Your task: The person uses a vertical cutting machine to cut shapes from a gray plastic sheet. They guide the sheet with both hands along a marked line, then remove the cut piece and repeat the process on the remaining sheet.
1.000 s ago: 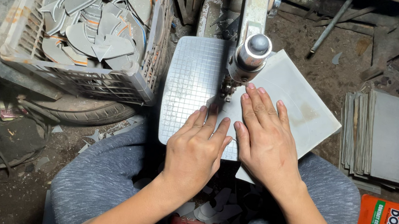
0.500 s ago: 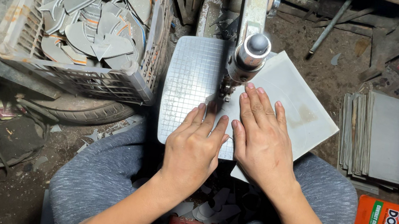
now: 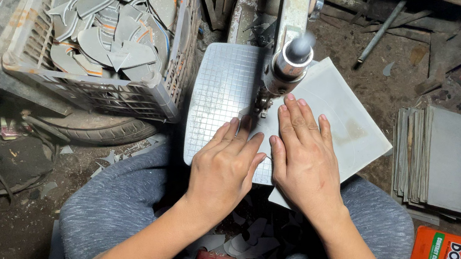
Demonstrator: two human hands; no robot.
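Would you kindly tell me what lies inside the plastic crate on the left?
The plastic crate holds a heap of curved grey cut pieces, some with orange edging. The upper pieces cover whatever lies beneath, and the crate's floor is hidden.

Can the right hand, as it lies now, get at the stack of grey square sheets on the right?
Probably yes. The right hand lies flat on the light grey sheet at the saw, and the stack of grey square sheets sits just to its right, with only bare dirty ground between them.
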